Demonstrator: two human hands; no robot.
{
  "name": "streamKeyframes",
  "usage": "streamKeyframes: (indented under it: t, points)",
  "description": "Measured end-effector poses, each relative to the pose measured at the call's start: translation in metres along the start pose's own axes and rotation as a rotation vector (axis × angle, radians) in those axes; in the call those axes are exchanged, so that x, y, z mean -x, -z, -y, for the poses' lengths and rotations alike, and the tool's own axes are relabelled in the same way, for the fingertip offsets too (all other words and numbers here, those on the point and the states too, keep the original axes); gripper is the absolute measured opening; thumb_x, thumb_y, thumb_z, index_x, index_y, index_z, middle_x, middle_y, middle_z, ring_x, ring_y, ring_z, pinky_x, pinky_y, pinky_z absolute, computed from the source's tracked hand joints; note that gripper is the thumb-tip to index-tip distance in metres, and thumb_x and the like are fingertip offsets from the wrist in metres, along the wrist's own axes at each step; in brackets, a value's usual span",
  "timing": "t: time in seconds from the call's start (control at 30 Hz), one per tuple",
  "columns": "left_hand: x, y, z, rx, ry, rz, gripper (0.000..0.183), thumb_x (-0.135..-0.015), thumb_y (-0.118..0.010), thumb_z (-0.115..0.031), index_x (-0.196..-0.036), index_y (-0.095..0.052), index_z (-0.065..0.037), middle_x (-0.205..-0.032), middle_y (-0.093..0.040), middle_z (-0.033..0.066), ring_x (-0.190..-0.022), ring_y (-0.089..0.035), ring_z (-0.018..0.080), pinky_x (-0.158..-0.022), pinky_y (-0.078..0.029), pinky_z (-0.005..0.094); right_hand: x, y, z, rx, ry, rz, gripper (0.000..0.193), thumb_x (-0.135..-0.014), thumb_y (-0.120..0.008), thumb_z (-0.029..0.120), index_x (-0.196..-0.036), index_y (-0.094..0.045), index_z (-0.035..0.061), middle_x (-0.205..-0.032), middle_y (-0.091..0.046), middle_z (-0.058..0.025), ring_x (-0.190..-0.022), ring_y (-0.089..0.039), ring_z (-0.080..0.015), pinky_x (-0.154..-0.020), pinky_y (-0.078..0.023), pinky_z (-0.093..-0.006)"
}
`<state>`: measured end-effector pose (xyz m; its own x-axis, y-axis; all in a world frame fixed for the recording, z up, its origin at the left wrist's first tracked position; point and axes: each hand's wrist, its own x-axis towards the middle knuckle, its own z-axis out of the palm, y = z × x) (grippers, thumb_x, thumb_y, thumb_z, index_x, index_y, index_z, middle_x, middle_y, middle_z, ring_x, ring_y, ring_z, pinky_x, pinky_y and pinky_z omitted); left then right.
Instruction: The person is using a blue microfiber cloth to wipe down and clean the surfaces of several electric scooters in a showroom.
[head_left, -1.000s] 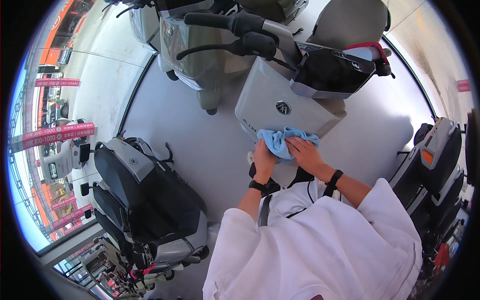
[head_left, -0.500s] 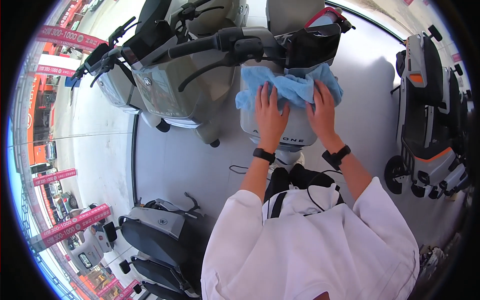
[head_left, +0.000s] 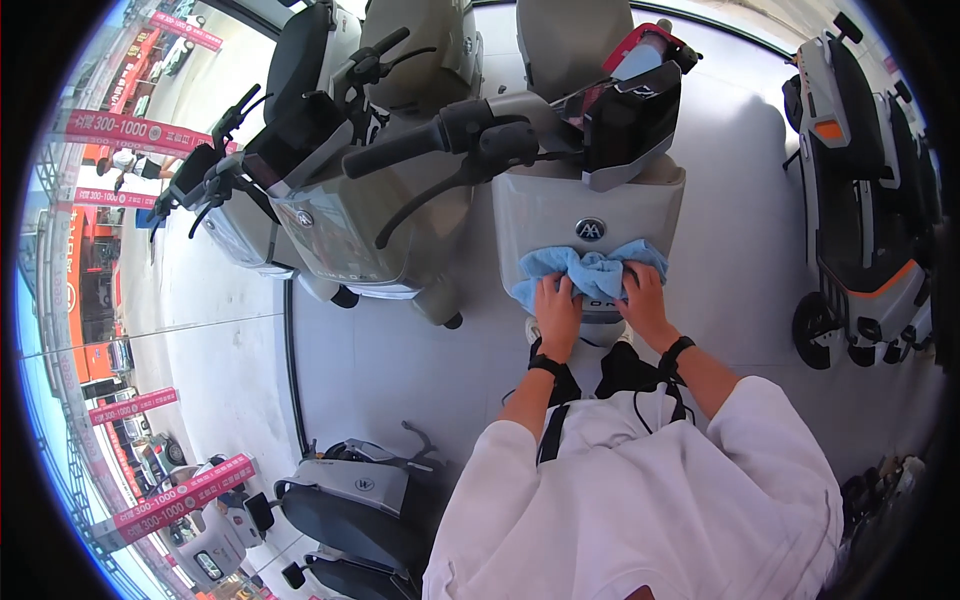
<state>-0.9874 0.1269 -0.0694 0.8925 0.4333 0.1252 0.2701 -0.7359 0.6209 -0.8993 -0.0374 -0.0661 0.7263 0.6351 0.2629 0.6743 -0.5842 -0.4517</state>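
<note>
A bunched light-blue cloth lies across the lower part of a beige electric scooter's front panel, just below a round emblem. My left hand has its fingers curled into the cloth's lower left edge. On the other side, my right hand grips the cloth's right end, partly tucked under a fold. Both hands press it against the panel and cover part of the lettering there. A dark band is on each wrist.
The scooter's handlebar grip and brake lever jut left above the panel. More beige scooters stand at the left, a grey-orange one at the right. A dark-seated scooter is at the lower left, near the glass wall.
Both hands have slid the cloth down the panel, from below the dash to its lower part. The emblem and upper panel are now uncovered. The view has shifted slightly.
</note>
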Motion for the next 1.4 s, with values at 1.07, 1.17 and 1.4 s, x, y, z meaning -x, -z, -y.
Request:
streamKeyframes:
  t: [1.07, 1.17, 1.4]
  points:
    - [-0.128, 0.053, -0.03, 0.356, -0.361, -0.026, 0.04, -0.068, -0.073, -0.006, -0.104, -0.056, -0.005, -0.102, -0.054, 0.0124, -0.095, -0.051, 0.0345, -0.082, -0.045, 0.0418, -0.1, 0.03, 0.033, 0.113, -0.374, -0.531, 0.036, -0.079, -0.063, 0.003, -0.113, -0.051, -0.0003, -0.113, -0.051, -0.0173, -0.102, -0.054, -0.0369, -0.088, -0.045, -0.0403]
    - [-0.106, 0.032, -0.009, 0.326, -0.389, -0.026, 0.042, -0.066, -0.075, -0.009, -0.103, -0.056, -0.006, -0.101, -0.053, 0.0122, -0.095, -0.051, 0.0332, -0.082, -0.044, 0.0417, -0.072, 0.005, 0.022, 0.203, -0.397, -0.48, 0.038, -0.078, -0.064, 0.004, -0.112, -0.05, -0.0012, -0.114, -0.049, -0.0187, -0.103, -0.053, -0.038, -0.088, -0.046, -0.0407]
    - [-0.005, 0.002, 0.052, 0.057, -0.291, 0.316, 0.044, -0.062, -0.077, -0.007, -0.099, -0.053, -0.004, -0.102, -0.051, 0.0142, -0.099, -0.05, 0.0358, -0.084, -0.043, 0.0433, 0.037, -0.047, 0.045, -0.08, -0.587, -0.1, 0.043, -0.073, -0.067, -0.001, -0.11, -0.045, -0.0019, -0.115, -0.045, -0.0222, -0.106, -0.05, -0.0437, -0.09, -0.045, -0.044]
